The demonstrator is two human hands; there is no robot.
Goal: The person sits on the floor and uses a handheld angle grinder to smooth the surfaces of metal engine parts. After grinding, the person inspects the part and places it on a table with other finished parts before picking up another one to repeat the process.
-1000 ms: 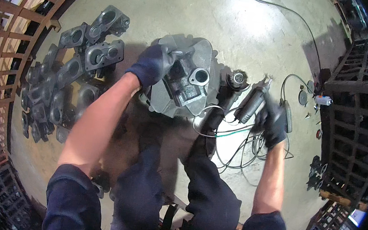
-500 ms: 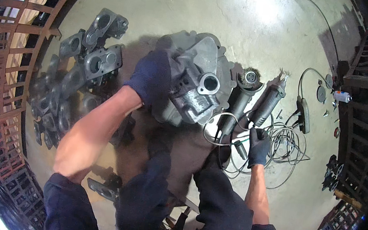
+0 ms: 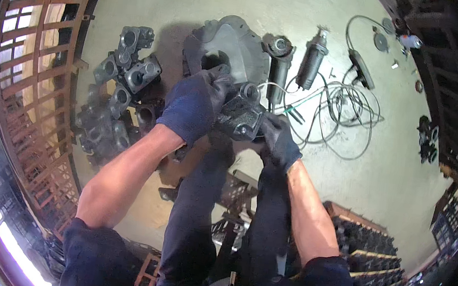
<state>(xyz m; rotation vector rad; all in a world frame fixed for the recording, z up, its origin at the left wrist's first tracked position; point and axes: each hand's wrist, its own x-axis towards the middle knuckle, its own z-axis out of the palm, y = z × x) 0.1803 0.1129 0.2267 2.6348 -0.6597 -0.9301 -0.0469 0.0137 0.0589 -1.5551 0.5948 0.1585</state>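
A: Doing what with the left arm?

B: Reaching up from the lower left, bare along the left forearm above a dark sleeve. Bent at the elbow, slanting inward to the gloved left hand — back uppermost, with fingers curled in a grip.

A: And with the right?

B: Angling up and inward along the right forearm, bare too. Ending in the gloved right hand — slightly lower, with fingers bent toward the left.

A: Close together?

B: Near, but apart, in front of the body.
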